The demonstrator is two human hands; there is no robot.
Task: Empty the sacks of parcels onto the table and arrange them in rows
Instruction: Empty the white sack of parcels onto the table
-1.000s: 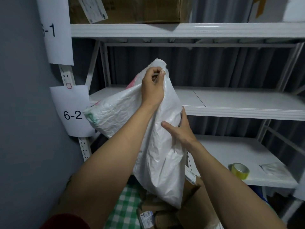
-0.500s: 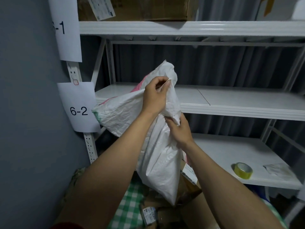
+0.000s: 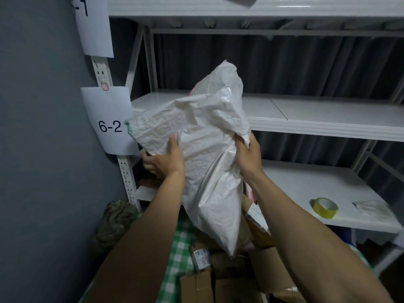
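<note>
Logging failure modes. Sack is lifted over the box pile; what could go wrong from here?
1. Only the right hand grips the sack; the left hand props it with spread fingers, so it might slip and drop whole.
2. Boxes already lie heaped below it; anything falling out may bounce off the pile.
3. Its left corner sits close to the 6-2 label and could snag it.

Sack held up over the parcels.
A white sack (image 3: 209, 154) hangs above cardboard parcels (image 3: 231, 283) on the green-checked surface (image 3: 181, 246). The left hand (image 3: 166, 162) is spread against its lower side, and the right hand (image 3: 249, 158) grips a fold.
</note>
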